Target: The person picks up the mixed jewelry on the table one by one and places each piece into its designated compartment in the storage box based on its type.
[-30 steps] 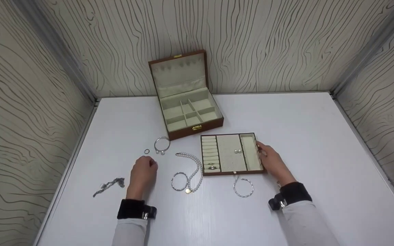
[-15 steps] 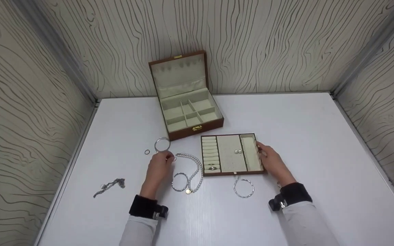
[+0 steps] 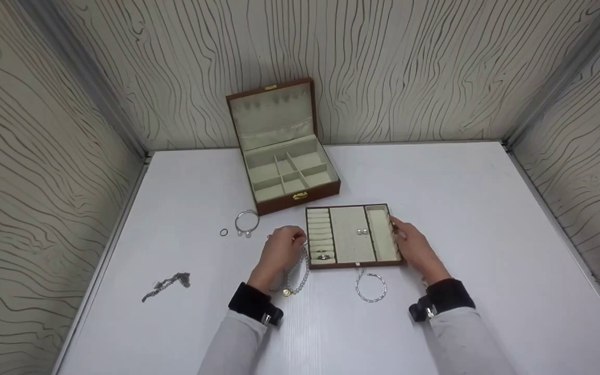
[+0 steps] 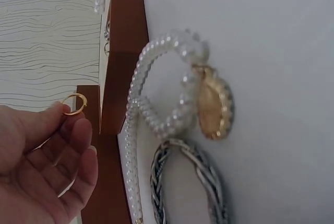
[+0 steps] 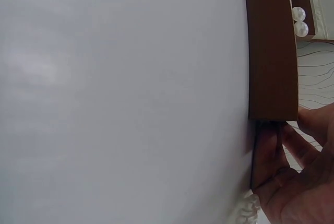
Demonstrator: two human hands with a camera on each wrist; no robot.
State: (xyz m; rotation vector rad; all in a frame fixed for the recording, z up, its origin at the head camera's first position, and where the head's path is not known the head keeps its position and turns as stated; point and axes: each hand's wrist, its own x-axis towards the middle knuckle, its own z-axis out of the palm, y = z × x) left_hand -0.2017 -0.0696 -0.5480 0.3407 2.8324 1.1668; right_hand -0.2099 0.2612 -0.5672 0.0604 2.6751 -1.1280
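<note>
My left hand (image 3: 279,252) pinches a gold ring (image 4: 84,101) between thumb and forefinger, just off the left edge of the jewelry tray (image 3: 349,245). Below that hand lie a pearl necklace (image 3: 306,271) with a gold pendant (image 4: 211,106) and a braided silver bracelet (image 4: 158,182), mostly covered by the hand in the head view. At the tray's right side, my right hand (image 3: 417,250) holds the edge, thumb at the rim and fingers against the outer wall. Two rings (image 3: 323,256) sit in the front ring rolls, and pearl earrings (image 3: 359,232) are on the middle panel.
Behind the tray stands an open brown jewelry box (image 3: 279,206) with several compartments. To its front left are a bangle with two pearls (image 3: 248,234) and a small ring (image 3: 224,229). A dark chain (image 3: 167,282) lies further left; a silver bracelet (image 3: 371,301) lies before the tray.
My left hand has moved right with the gold ring, from beside the small ring past the bangle to the tray's left edge. The right hand and tray have stayed put.
</note>
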